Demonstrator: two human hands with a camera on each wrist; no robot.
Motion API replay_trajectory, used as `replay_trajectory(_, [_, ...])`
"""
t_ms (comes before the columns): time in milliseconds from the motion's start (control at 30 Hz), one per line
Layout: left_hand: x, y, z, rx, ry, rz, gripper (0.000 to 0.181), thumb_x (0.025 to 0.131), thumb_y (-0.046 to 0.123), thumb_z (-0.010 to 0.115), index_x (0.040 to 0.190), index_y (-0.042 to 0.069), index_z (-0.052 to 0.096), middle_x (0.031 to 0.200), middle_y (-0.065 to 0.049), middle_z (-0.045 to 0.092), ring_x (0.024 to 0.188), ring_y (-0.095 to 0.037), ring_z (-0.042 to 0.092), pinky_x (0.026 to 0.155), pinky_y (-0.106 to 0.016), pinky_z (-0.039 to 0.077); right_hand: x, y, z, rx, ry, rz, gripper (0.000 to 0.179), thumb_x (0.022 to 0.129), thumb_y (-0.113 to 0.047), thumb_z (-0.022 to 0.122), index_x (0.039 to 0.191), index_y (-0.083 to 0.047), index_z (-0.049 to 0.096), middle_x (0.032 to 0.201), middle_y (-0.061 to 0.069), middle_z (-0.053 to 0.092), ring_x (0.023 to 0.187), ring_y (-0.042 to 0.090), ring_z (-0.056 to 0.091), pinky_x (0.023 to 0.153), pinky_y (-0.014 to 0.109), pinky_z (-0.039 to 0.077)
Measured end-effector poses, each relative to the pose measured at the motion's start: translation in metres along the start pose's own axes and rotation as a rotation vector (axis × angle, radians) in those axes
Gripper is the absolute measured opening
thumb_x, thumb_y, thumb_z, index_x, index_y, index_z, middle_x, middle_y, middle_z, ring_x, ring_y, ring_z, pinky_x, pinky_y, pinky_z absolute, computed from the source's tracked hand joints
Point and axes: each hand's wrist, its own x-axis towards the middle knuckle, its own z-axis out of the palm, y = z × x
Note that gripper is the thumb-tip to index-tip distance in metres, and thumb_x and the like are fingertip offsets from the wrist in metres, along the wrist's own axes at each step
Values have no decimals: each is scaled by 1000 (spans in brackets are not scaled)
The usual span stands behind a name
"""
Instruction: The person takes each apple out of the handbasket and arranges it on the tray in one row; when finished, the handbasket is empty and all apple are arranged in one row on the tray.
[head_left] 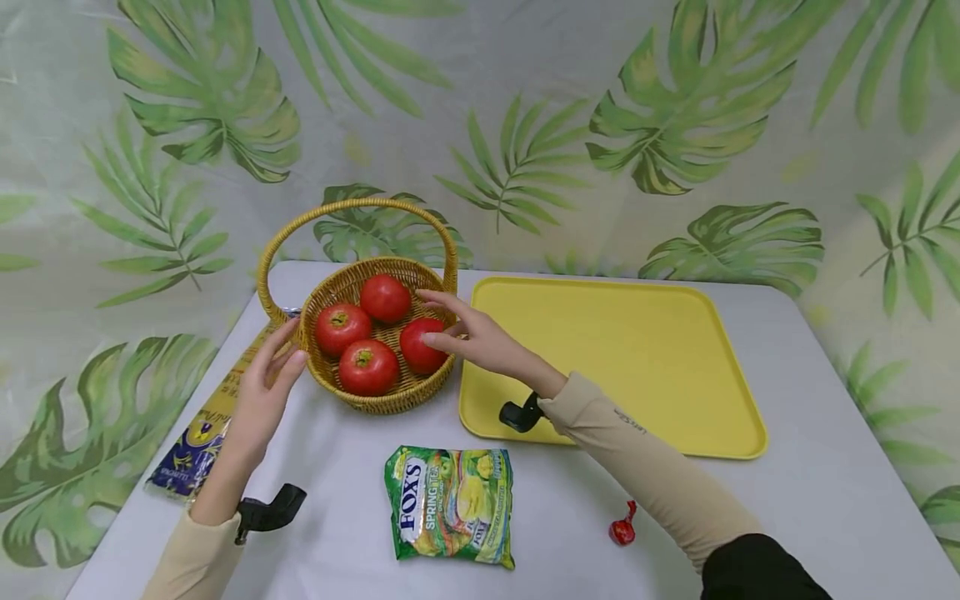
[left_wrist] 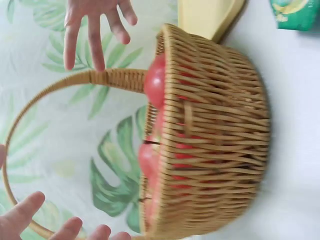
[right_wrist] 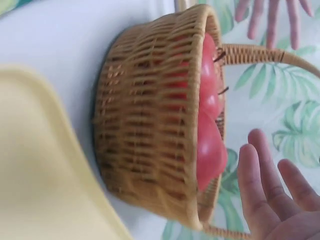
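Basket (head_left: 392, 405): here it is, right between the two hands, wicker weave, upright on the table (head_left: 570, 517); the handle (head_left: 357, 202) arches beyond the fingers, and the right wrist view cuts it off.
Red fruits (head_left: 369, 368): four inside; the one by the right thumb is partly covered, and side-on the weave hides most of them.
Left hand (head_left: 262, 392): open, fingers extended at the basket's left side; whether the tips touch the wicker, I can't tell.
Right hand (head_left: 480, 333): open too, fingers spread over the right rim, gripping nothing; contact with the fruit is unclear from above.
Long pack (head_left: 197, 442): yellow and blue, under the left hand and forearm, its middle hidden, the small print unreadable.
Yellow tray (head_left: 630, 358): just beside the right hand, one corner of its near edge blocked by the sleeve (head_left: 637, 454).
Candy bag (head_left: 453, 506): green, nearer the body, between the forearms, "FOX'S" legible.
Wrapped sweet (head_left: 622, 531): small, red, beside the right forearm, any lettering too tiny.
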Motion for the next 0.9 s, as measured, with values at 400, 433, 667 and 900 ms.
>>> replay_trajectory(400, [-4, -39, 7, -274, -67, -279, 63, 104, 30, 39, 155, 17, 5, 159, -11, -2, 139, -38, 20, 106, -45, 33, 37, 10, 39, 147, -173, 124, 61, 98, -19, 55, 151, -16, 26, 148, 15, 33, 95, 44, 61, 83, 51, 52])
replay_trajectory(433, [-3, -41, 8, -308, -78, -293, 63, 104, 29, 38, 155, 17, 3, 159, -10, -5, 139, -38, 19, 107, -50, 29, 40, 11, 41, 144, -187, 136, 61, 98, -20, 55, 151, -17, 25, 148, 15, 31, 95, 43, 62, 83, 51, 52])
replay_trajectory(667, [6, -53, 16, -443, -127, -350, 65, 105, 25, 38, 155, 22, -3, 159, -8, -12, 140, -42, 11, 107, -62, 19, 51, 8, 56, 102, -247, 214, 62, 98, -23, 54, 152, -21, 24, 153, 14, 25, 85, 35, 67, 73, 36, 56])
replay_trajectory(900, [10, -59, 23, -486, -126, -360, 63, 105, 18, 37, 155, 26, -1, 159, -7, -14, 141, -41, 8, 108, -61, 20, 61, 9, 68, 34, -235, 281, 64, 98, -27, 55, 152, -17, 23, 149, 15, 24, 73, 30, 68, 65, 31, 56])
